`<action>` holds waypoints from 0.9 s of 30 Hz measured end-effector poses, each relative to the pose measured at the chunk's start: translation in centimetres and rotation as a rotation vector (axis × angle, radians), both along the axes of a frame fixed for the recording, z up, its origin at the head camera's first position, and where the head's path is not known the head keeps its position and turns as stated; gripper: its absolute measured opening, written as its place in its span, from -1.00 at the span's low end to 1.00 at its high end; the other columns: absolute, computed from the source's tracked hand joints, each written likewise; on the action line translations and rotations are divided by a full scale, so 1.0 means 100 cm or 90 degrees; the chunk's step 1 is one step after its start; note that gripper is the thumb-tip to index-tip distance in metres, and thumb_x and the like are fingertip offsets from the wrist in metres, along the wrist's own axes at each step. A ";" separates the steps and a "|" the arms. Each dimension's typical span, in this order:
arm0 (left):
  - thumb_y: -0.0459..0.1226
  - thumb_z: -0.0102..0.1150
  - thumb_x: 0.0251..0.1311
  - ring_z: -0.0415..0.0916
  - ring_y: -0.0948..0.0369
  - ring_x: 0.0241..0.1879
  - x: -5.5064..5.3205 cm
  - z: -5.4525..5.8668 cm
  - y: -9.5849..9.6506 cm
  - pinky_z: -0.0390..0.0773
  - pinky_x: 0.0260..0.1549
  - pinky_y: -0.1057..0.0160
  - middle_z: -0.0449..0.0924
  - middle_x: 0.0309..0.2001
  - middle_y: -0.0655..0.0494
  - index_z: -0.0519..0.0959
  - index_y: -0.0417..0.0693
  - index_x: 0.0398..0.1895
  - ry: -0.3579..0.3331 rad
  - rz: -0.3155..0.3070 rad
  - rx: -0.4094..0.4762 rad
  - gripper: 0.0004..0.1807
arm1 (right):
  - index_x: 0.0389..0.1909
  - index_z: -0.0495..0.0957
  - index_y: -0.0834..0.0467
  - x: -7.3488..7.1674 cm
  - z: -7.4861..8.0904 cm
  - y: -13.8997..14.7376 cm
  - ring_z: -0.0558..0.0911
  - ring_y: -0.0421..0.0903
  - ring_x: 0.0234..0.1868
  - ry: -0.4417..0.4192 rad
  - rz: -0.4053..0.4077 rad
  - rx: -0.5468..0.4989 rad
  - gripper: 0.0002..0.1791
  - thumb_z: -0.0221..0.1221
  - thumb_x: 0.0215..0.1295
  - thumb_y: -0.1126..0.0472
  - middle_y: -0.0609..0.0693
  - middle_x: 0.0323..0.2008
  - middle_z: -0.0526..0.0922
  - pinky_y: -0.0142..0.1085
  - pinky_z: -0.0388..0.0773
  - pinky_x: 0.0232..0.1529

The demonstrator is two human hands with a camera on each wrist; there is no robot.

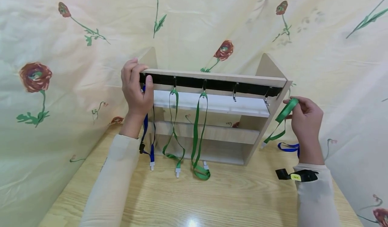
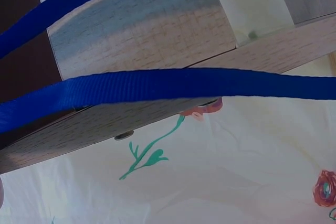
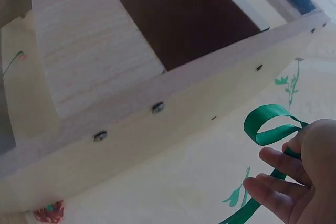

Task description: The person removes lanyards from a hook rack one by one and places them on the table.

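1. The right hand [image 1: 307, 122] holds a green lanyard [image 1: 287, 110], pinched between thumb and fingers, at the right side of the rack [image 1: 255, 127]. Its upper part makes a loop in front of the fingers; a strand hangs down with a pale clip [image 1: 263, 145].
2. The left hand [image 1: 136, 89] has its grip on the left end of the top rail [image 1: 212, 74], with fingers over the edge and thumb upon the black strip [image 1: 191, 82].
3. Just below this hand hangs a blue lanyard [image 1: 146, 123]; its upper end is partly hidden.
4. From the next two hooks hang a twisted green lanyard [image 1: 173, 130] and a wider green lanyard [image 1: 195, 132], whose lower end bends, so that its clip points upward.
5. Farther right on the strip are a fourth hook [image 1: 234, 93] and a fifth hook [image 1: 267, 95].
6. Another blue lanyard [image 1: 288, 150] lies on the table [image 1: 227, 193], partly behind the right forearm.
7. Behind the rack is a flowered cloth [image 1: 194, 14].
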State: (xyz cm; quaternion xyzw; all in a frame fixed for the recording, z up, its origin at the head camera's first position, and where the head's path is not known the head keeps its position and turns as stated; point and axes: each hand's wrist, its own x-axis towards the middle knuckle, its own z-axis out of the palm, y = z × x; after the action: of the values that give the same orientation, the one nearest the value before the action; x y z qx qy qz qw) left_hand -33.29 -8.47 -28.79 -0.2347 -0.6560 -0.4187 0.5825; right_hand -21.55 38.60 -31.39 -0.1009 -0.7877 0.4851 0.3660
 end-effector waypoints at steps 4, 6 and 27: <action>-0.07 -0.06 0.32 0.43 -0.02 0.38 0.000 0.000 0.000 0.38 0.47 -0.03 0.53 0.08 -0.19 0.60 -0.22 -0.04 0.004 -0.003 0.003 -0.56 | 0.04 0.69 0.04 -0.005 -0.001 0.005 0.67 -0.46 -0.50 0.003 0.002 0.000 -0.71 0.00 0.58 0.20 -0.47 -0.28 0.73 -0.58 0.64 -0.38; -0.07 -0.05 0.32 0.43 -0.03 0.38 0.000 0.001 0.000 0.38 0.47 -0.03 0.54 0.08 -0.19 0.61 -0.22 -0.04 0.005 -0.004 0.006 -0.56 | 0.04 0.69 0.08 -0.008 -0.003 0.007 0.67 -0.46 -0.50 0.015 0.003 0.002 -0.71 0.00 0.57 0.21 -0.46 -0.29 0.73 -0.58 0.65 -0.38; -0.05 -0.05 0.32 0.43 -0.03 0.37 -0.001 0.000 0.000 0.37 0.48 -0.02 0.54 0.07 -0.18 0.62 -0.21 -0.03 0.007 -0.007 0.004 -0.55 | 0.25 0.68 0.19 -0.015 -0.047 0.039 0.52 -0.45 -0.52 -0.129 -0.063 0.033 -0.55 0.10 0.53 0.04 -0.52 -0.46 0.53 -0.51 0.44 -0.52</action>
State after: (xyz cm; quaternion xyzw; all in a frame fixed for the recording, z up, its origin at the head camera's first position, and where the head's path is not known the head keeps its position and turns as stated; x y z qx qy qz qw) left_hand -33.39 -8.49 -28.77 -0.2386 -0.6501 -0.4230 0.5844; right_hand -23.10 42.51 -36.13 -0.1786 -0.8268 0.4336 0.3106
